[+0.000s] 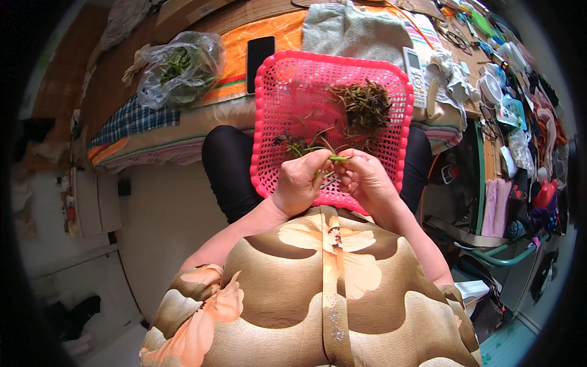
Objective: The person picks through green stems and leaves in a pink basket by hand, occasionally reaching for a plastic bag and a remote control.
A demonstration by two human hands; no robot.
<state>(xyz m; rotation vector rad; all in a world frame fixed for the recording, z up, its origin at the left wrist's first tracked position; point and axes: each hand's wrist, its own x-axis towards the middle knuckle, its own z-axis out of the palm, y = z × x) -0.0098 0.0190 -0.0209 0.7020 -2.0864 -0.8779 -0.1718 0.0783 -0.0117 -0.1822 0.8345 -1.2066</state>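
Observation:
A pink plastic mesh basket (302, 96) rests across my lap. Over its near half, my left hand (305, 179) pinches a green plant stem (338, 158) between thumb and fingers. My right hand (367, 176) grips the other end of that stem, so the two hands almost meet. Inside the basket's right half lies a clump of brownish-green plant trimmings (367, 105). Loose leafy stems (293, 143) are scattered just beyond my left hand. Some stems below my fingers are partly hidden by the hands.
Behind the basket, a bed-like surface holds a black smartphone (260, 64), a clear plastic bag of greens (181, 69), a grey towel (353, 32) and a white remote control (415, 75). A small white fan (490, 87) stands among clutter at right. A green metal tube (500, 259) curves at lower right.

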